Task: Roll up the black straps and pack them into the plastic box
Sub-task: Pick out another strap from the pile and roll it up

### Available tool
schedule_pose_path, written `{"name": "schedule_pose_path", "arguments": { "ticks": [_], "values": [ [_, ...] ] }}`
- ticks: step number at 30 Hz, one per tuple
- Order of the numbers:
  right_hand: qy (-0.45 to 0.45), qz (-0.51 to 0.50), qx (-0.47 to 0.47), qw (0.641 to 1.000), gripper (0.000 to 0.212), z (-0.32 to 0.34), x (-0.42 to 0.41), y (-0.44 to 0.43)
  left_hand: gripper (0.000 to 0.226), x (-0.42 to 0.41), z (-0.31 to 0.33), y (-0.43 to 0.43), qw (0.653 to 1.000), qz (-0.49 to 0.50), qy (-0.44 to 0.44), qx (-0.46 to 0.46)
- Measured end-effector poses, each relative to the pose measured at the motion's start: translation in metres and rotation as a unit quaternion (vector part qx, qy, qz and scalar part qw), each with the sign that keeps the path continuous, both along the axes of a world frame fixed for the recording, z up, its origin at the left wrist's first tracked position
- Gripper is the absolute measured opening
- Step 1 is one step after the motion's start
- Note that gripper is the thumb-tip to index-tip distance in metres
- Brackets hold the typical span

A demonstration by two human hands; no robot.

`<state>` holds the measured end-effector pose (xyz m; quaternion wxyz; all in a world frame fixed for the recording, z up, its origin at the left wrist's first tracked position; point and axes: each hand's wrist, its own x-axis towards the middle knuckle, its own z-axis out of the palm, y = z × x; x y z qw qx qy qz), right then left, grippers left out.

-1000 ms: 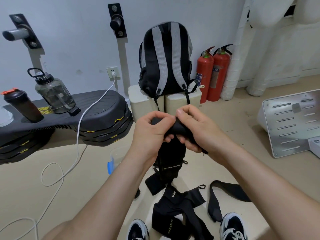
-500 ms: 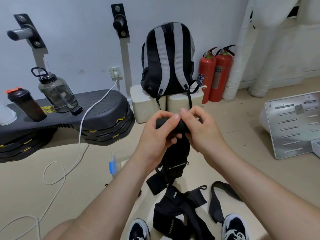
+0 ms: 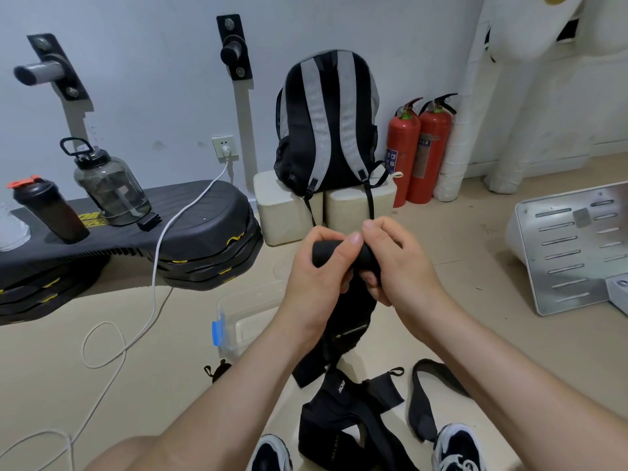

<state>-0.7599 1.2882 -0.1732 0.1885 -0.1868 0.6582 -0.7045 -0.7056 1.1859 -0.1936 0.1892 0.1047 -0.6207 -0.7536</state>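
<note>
Your left hand [image 3: 316,266] and right hand [image 3: 397,263] are up in front of you, and both hold one black strap [image 3: 339,253]. Its top part is wound into a tight roll that lies sideways between them. Your left fingers curl round the left end of the roll, with the thumb on top. Your right thumb and fingers pinch the right end. The loose part of the strap hangs down from the roll toward the floor.

A big black step board [image 3: 190,232] sits on the left. A black and grey backpack [image 3: 326,130] stands on two pale blocks [image 3: 282,205] by the wall, straight ahead of you. A grey metal panel [image 3: 571,249] leans on the right. Two red fire tanks [image 3: 418,151] stand just beside the backpack.

The clear box [image 3: 244,314] with a blue clip is on the floor, below your left hand. Your left arm hides part of it, so you may not be able to tell what is in it. More black straps [image 3: 343,413] lie in a heap on the floor near your shoes [image 3: 455,447], with one looped beside them on the right.

A clear jug [image 3: 108,185] and a dark bottle [image 3: 47,212] with an orange lid stand on the step board. A white cable [image 3: 156,266] runs from the wall plug across the board and down to the floor.
</note>
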Motion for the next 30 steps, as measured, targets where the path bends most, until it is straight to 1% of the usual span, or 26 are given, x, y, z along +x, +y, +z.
{"name": "schedule_pose_path", "arguments": {
  "ticks": [3,5,6,8,11,13,15,17,22,25,28,30],
  "values": [
    [0.015,0.0,-0.006,1.0,0.031,0.0,0.002,0.0,0.024,0.004,0.01,-0.018,0.997,-0.061,-0.01,-0.044],
    [0.033,-0.009,-0.006,0.999,0.033,0.0,0.001,0.0,0.025,0.009,0.017,-0.033,0.992,-0.108,-0.017,-0.067],
    [0.038,-0.009,0.001,0.999,0.035,0.0,0.0,0.001,0.025,0.01,0.019,-0.038,0.991,-0.112,-0.015,-0.075],
    [0.038,0.011,0.029,0.999,0.036,0.0,-0.002,0.003,0.025,0.011,0.018,-0.039,0.993,-0.083,-0.009,-0.088],
    [0.027,0.038,0.061,0.997,0.028,0.0,-0.002,0.004,0.031,0.008,0.011,-0.033,0.994,-0.02,-0.012,-0.103],
    [0.001,0.032,0.045,0.998,0.021,-0.002,-0.002,0.004,0.029,0.007,0.007,-0.031,0.995,-0.005,-0.004,-0.102],
    [-0.044,0.024,0.005,0.999,0.015,-0.004,-0.001,0.002,0.026,0.005,0.007,-0.029,0.995,0.013,-0.003,-0.095],
    [-0.067,0.016,-0.028,0.997,0.012,-0.007,0.001,-0.001,0.021,0.003,0.007,-0.024,0.996,0.034,-0.013,-0.077],
    [-0.037,-0.01,-0.031,0.999,0.011,-0.009,0.003,-0.004,0.026,-0.001,0.007,-0.014,0.994,0.082,-0.037,-0.059],
    [-0.036,0.005,-0.029,0.999,0.008,-0.008,0.001,-0.003,0.023,-0.002,0.006,-0.012,0.994,0.086,-0.044,-0.049],
    [-0.069,0.047,-0.039,0.996,0.014,-0.008,0.001,-0.001,0.034,-0.001,0.005,-0.014,0.994,0.079,-0.055,-0.044],
    [-0.054,0.037,-0.028,0.997,0.018,-0.01,0.001,-0.002,0.035,-0.001,0.006,-0.012,0.994,0.074,-0.077,-0.031]
  ]
}}
